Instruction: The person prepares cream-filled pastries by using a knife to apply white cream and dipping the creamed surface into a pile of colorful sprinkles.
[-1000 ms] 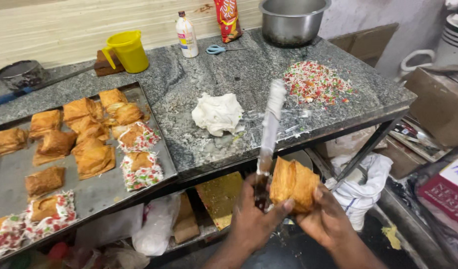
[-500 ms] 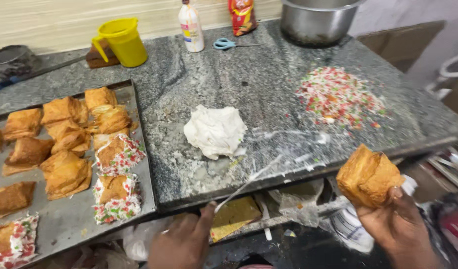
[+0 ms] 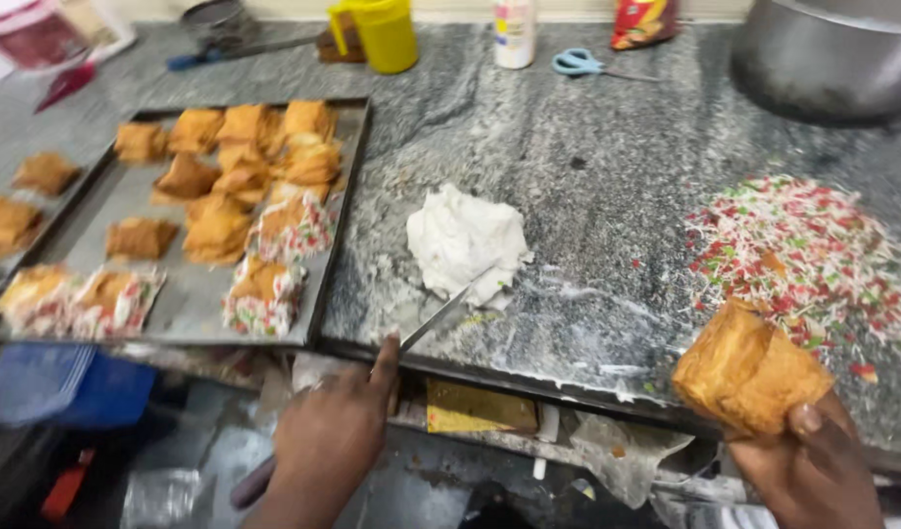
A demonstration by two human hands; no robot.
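Forward has come the knife point(image 3: 440, 315), clamped in the left hand point(image 3: 333, 431), its tip touching the white cream mound point(image 3: 465, 240) near the table's front edge, blade slanting up-right, while the right hand point(image 3: 813, 465) grips the puff pastry point(image 3: 749, 367).

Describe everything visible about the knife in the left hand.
The knife has a long, thin, flat blade that looks like metal, pale and smeared with white. The left hand holds its handle, which shows dark below the wrist. The blade slants up and to the right over the grey stone counter; its tip meets the lower edge of the white cream mound.
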